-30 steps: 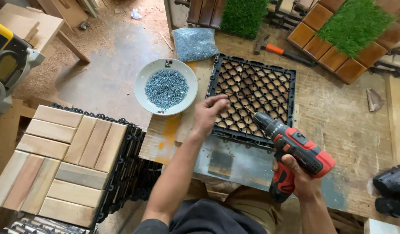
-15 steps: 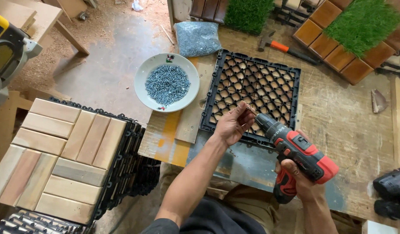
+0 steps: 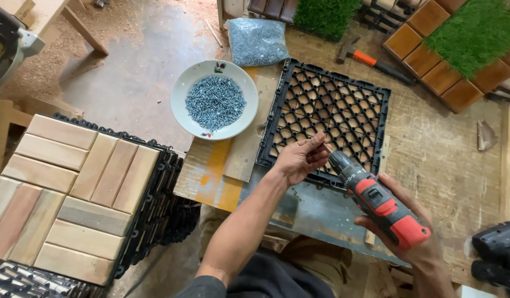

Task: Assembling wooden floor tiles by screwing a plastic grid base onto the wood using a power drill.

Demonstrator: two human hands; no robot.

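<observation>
Fingers (image 3: 313, 144) now pinch at drill (image 3: 376, 198) tip, off grid (image 3: 332, 105).

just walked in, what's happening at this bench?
A person's right hand holds a red and black cordless drill. The left hand pinches a small screw at the drill's tip, over a black plastic grid tile. A white bowl of screws sits left of the tile.

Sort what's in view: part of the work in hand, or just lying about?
In use: left hand at the drill's tip, right hand gripping the red drill, black grid tile, bowl of screws.
Lying about: hammer, bag of screws, stacked wooden tiles, grass tiles.
</observation>
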